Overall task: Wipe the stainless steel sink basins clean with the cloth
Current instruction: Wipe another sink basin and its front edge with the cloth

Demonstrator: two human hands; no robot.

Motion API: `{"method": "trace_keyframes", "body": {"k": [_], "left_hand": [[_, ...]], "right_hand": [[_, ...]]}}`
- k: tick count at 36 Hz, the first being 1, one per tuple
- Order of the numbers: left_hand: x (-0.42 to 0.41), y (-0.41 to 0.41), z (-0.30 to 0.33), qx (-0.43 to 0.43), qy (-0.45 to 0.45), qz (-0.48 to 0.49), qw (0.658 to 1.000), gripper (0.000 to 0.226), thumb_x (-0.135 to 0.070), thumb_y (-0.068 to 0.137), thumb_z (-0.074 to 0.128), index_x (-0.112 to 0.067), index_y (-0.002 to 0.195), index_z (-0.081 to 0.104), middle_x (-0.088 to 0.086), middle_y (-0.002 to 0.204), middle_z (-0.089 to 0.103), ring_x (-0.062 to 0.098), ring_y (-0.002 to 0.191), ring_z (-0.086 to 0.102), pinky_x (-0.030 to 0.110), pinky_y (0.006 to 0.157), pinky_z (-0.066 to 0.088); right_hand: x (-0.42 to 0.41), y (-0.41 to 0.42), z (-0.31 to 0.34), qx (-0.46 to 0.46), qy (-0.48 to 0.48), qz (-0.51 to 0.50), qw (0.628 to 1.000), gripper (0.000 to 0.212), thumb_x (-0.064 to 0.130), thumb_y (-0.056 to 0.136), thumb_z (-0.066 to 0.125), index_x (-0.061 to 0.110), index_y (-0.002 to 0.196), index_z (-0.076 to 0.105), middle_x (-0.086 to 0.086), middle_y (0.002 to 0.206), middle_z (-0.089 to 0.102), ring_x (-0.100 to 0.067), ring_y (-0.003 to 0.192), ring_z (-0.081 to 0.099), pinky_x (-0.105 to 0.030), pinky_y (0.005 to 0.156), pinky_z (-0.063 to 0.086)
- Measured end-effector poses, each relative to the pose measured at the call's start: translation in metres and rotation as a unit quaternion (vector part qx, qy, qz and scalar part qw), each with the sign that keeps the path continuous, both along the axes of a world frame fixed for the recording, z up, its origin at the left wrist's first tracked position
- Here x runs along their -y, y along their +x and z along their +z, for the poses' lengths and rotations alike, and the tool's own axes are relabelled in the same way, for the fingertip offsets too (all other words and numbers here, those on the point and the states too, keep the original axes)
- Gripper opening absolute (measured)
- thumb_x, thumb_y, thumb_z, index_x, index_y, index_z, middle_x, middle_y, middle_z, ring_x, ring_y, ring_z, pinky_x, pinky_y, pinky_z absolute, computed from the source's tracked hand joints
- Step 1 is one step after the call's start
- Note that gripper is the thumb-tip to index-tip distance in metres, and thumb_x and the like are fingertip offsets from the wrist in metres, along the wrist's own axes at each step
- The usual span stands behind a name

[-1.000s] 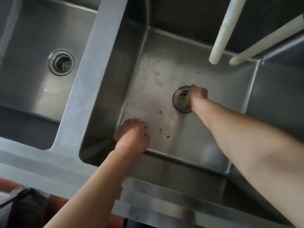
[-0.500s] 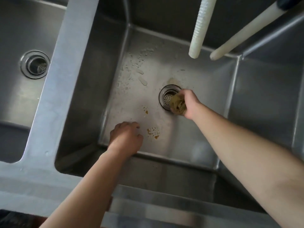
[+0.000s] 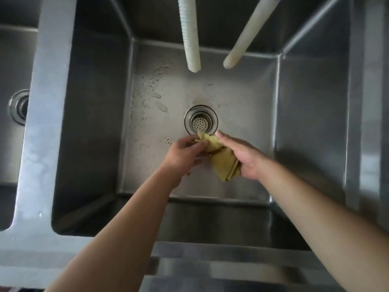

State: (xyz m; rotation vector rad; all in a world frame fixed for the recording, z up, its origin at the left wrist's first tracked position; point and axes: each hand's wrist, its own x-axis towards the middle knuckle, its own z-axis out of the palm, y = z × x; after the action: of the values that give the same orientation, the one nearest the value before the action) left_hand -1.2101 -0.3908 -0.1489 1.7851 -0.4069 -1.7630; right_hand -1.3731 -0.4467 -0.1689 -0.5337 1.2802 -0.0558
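A crumpled yellow-green cloth (image 3: 219,157) hangs between my two hands above the floor of the middle steel basin (image 3: 242,102), just in front of its round drain strainer (image 3: 201,121). My left hand (image 3: 185,154) pinches the cloth's upper end with curled fingers. My right hand (image 3: 240,154) holds the cloth's other side, thumb on top and fingers under it. Water drops and small brown spots (image 3: 167,140) lie on the basin floor left of the drain.
Two pale hoses (image 3: 190,39) (image 3: 246,36) hang down into the basin from the back. A steel divider (image 3: 48,102) separates it from a left basin with its own drain (image 3: 19,106). Another basin wall (image 3: 357,102) rises at right. The steel front rim (image 3: 210,264) runs below.
My right hand has lifted the cloth off the drain and drawn it back. My left hand left the basin floor and took hold of the cloth. The camera shifted right.
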Motion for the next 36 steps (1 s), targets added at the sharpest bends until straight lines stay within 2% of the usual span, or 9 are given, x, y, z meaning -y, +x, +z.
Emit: {"method": "trace_keyframes", "body": {"k": [2, 6, 11, 16, 19, 23, 27, 31, 36], "left_hand": [[0.007, 0.0, -0.002, 0.006, 0.011, 0.06, 0.998, 0.012, -0.02, 0.095, 0.064, -0.014, 0.104, 0.068, 0.004, 0.09, 0.07, 0.015, 0.079, 0.069, 0.036, 0.081, 0.058], [0.019, -0.001, 0.001, -0.036, 0.022, 0.091, 0.995, 0.007, -0.017, 0.097, 0.06, -0.015, 0.1, 0.065, 0.003, 0.089, 0.069, 0.018, 0.082, 0.067, 0.037, 0.084, 0.059], [0.031, -0.016, 0.007, -0.091, 0.015, 0.102, 0.99, 0.007, -0.018, 0.099, 0.057, -0.018, 0.103, 0.063, 0.004, 0.093, 0.071, 0.02, 0.083, 0.07, 0.043, 0.084, 0.059], [0.035, -0.025, 0.001, -0.026, 0.015, 0.107, 0.994, 0.03, -0.023, 0.09, 0.068, -0.024, 0.119, 0.062, 0.005, 0.109, 0.063, 0.02, 0.099, 0.06, 0.041, 0.098, 0.053], [0.031, -0.02, -0.002, 0.045, 0.04, 0.061, 0.996, 0.035, -0.024, 0.086, 0.068, -0.026, 0.12, 0.064, 0.002, 0.101, 0.065, 0.019, 0.089, 0.058, 0.044, 0.1, 0.05], [0.026, -0.001, -0.003, 0.156, 0.029, -0.064, 0.985, 0.035, -0.019, 0.092, 0.062, -0.026, 0.126, 0.061, 0.003, 0.114, 0.066, 0.015, 0.085, 0.062, 0.022, 0.069, 0.048], [0.03, 0.034, 0.016, 0.318, -0.005, -0.239, 0.918, 0.046, -0.026, 0.092, 0.059, -0.032, 0.137, 0.051, 0.001, 0.14, 0.051, 0.026, 0.109, 0.06, 0.032, 0.085, 0.051], [0.033, 0.071, 0.052, 0.513, -0.07, -0.361, 0.776, 0.056, -0.033, 0.091, 0.057, -0.033, 0.144, 0.041, 0.0, 0.153, 0.037, 0.028, 0.144, 0.025, 0.047, 0.118, 0.019], [0.027, 0.113, 0.079, 0.6, -0.096, -0.373, 0.702, 0.059, -0.038, 0.094, 0.056, -0.033, 0.149, 0.035, 0.006, 0.163, 0.019, 0.03, 0.152, 0.0, 0.05, 0.122, -0.002]], "right_hand": [[0.006, -0.009, 0.003, 0.028, 0.007, 0.022, 0.999, 0.081, 0.064, 0.059, 0.078, 0.024, 0.128, 0.063, -0.009, 0.123, 0.069, -0.028, 0.114, 0.065, -0.048, 0.1, 0.049], [0.015, -0.023, 0.016, 0.093, -0.012, 0.047, 0.994, 0.045, 0.026, 0.073, 0.072, 0.02, 0.117, 0.066, -0.007, 0.108, 0.075, -0.022, 0.096, 0.072, -0.036, 0.08, 0.058], [0.023, -0.031, 0.012, 0.03, -0.071, 0.061, 0.995, 0.033, 0.001, 0.081, 0.072, 0.01, 0.112, 0.069, -0.012, 0.109, 0.073, -0.03, 0.102, 0.069, -0.044, 0.093, 0.054], [0.027, -0.041, -0.005, -0.122, -0.144, 0.061, 0.98, 0.021, 0.012, 0.079, 0.077, 0.014, 0.099, 0.071, -0.011, 0.098, 0.073, -0.028, 0.09, 0.067, -0.038, 0.08, 0.053], [0.034, -0.053, -0.027, -0.222, -0.187, 0.04, 0.956, 0.016, 0.011, 0.076, 0.077, 0.014, 0.09, 0.07, -0.012, 0.094, 0.074, -0.031, 0.089, 0.071, -0.043, 0.08, 0.057], [0.066, -0.063, -0.046, -0.411, -0.29, 0.066, 0.861, 0.029, 0.013, 0.077, 0.065, 0.015, 0.105, 0.07, -0.009, 0.102, 0.073, -0.029, 0.096, 0.069, -0.035, 0.083, 0.056], [0.095, -0.053, -0.054, -0.513, -0.342, 0.108, 0.779, 0.039, 0.014, 0.087, 0.056, 0.024, 0.124, 0.061, -0.011, 0.131, 0.052, -0.036, 0.108, 0.061, -0.039, 0.089, 0.05], [0.105, -0.033, -0.083, -0.504, -0.326, 0.166, 0.782, 0.039, 0.01, 0.088, 0.054, 0.014, 0.127, 0.057, -0.018, 0.129, 0.046, -0.043, 0.111, 0.055, -0.041, 0.093, 0.048], [0.12, 0.024, -0.105, -0.472, -0.366, 0.154, 0.787, 0.032, 0.015, 0.09, 0.056, 0.011, 0.121, 0.056, -0.016, 0.124, 0.052, -0.041, 0.112, 0.052, -0.04, 0.087, 0.046]]}}
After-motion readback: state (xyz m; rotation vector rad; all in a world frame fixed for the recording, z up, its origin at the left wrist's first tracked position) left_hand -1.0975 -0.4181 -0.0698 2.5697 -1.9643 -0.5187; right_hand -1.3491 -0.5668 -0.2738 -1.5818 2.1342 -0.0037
